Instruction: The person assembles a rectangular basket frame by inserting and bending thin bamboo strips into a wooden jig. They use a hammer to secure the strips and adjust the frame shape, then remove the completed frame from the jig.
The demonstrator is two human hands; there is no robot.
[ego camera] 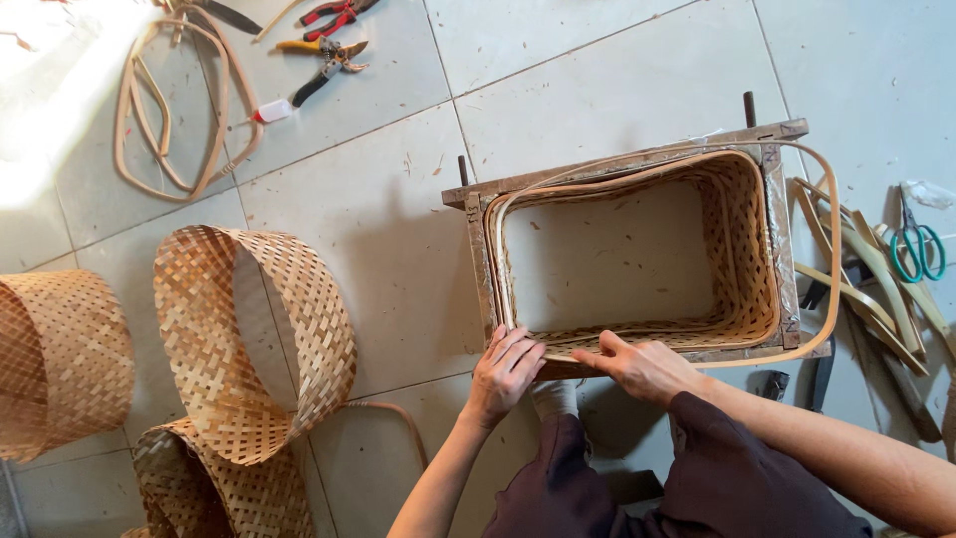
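Left hand (508, 369), right hand (642, 367): fingers flat, open, pressing bamboo strip (832, 249) onto woven basket (747, 239) rim.

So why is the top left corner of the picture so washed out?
Head view: strong light overexposes the floor tiles there, bleaching the bamboo strip loop's left edge; the woven basket and both hands stay evenly lit and sharp, casting soft shadows.

Both hands press on the near rim of a woven basket (742, 249) in a wooden frame (627, 164): left hand (506, 371) fingers beside the right hand (642, 369) fingertips, on a bamboo strip (832, 249).
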